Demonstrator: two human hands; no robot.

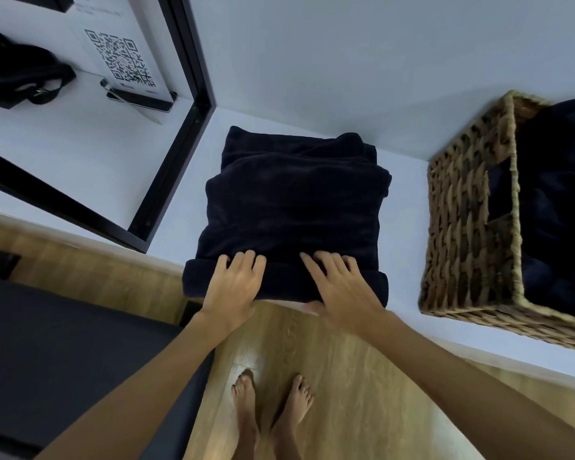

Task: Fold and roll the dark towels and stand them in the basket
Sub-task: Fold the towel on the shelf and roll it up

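Observation:
A dark navy towel (296,200) lies folded on the white shelf (409,227), its near end turned into a short roll at the shelf's front edge. My left hand (234,282) lies over the left part of that roll, fingers curled over its top. My right hand (337,283) lies over the right part, fingers spread on top and thumb at the front edge. A woven wicker basket (462,227) stands on the shelf to the right, with dark towel fabric (558,200) inside it.
A black metal frame (180,137) borders the shelf on the left. Behind it stand a QR-code sign (123,61) and a black bag (17,74). A dark cushion (73,353) is at lower left. Bare feet (269,406) stand on the wooden floor.

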